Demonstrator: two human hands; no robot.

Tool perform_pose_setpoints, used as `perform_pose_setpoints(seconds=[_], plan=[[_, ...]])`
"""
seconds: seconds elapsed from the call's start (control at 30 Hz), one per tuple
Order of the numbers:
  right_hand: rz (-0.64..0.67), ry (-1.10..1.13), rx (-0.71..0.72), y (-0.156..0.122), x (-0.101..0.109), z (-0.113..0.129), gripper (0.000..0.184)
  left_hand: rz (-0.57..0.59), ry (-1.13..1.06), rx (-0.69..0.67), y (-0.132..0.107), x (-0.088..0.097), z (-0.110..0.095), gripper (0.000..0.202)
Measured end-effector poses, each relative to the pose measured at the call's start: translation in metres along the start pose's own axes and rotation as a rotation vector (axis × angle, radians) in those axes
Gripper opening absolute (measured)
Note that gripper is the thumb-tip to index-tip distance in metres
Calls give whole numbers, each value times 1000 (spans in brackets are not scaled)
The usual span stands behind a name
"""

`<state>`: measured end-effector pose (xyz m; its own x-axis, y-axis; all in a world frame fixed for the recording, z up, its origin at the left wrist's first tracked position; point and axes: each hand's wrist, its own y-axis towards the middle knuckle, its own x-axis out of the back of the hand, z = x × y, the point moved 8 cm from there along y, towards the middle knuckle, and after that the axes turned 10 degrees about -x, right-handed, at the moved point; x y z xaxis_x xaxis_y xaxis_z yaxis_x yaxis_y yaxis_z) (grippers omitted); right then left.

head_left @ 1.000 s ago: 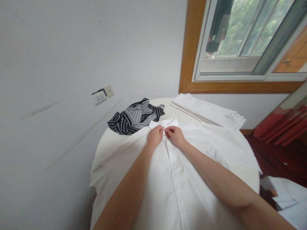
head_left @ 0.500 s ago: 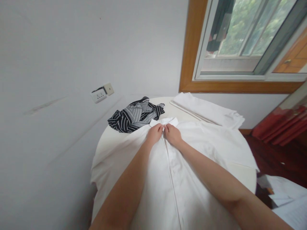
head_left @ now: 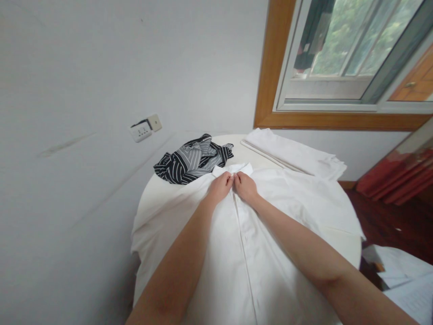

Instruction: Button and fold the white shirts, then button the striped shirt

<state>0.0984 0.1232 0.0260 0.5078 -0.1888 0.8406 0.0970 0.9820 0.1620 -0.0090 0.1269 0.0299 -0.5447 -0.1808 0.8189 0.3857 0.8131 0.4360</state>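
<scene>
A white shirt lies spread over the round white table, front side up, its collar at the far end and the button placket running toward me. My left hand pinches the shirt front just below the collar, on the left of the opening. Right beside it, my right hand is closed on the other edge of the placket. The fingertips of both hands nearly meet. Whatever small part lies between them, such as a button, is hidden by the fingers.
A crumpled black-and-grey striped cloth lies at the table's back left. Folded white cloth rests at the back right, near the window frame. The table edge shows at right. White papers sit lower right; a wall socket is at left.
Both hands stay pinched together at the collar, with only slight finger movement. The whole view has shifted a little; the shirt and the other cloths lie as before.
</scene>
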Motion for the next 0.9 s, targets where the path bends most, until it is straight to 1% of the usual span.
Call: perform_pose_setpoints(seconds=[0.2,0.3,0.43,0.57,0.6,0.7,0.8,0.9], plan=[[38,48,11,2,0,-2,32,55,136,-15,0,3,-4,16],[67,95,31,4,0,-3,32,52,168,-22,1,7,-7,16],[117,221,61,8,-1,-5,34,16,157,-59,2,11,-12,13],[173,367,68,9,-5,-9,33,-21,114,-50,2,11,-11,13],[194,412,68,8,-6,-10,30,-29,91,-36,2,11,-9,13],[237,564,84,6,-8,-11,13,-70,-10,6,2,11,-2,12],[219,682,95,5,-7,-12,13,-128,-108,40,1,12,4,10],[198,721,79,7,-9,-13,14,-158,-168,78,1,12,9,10]])
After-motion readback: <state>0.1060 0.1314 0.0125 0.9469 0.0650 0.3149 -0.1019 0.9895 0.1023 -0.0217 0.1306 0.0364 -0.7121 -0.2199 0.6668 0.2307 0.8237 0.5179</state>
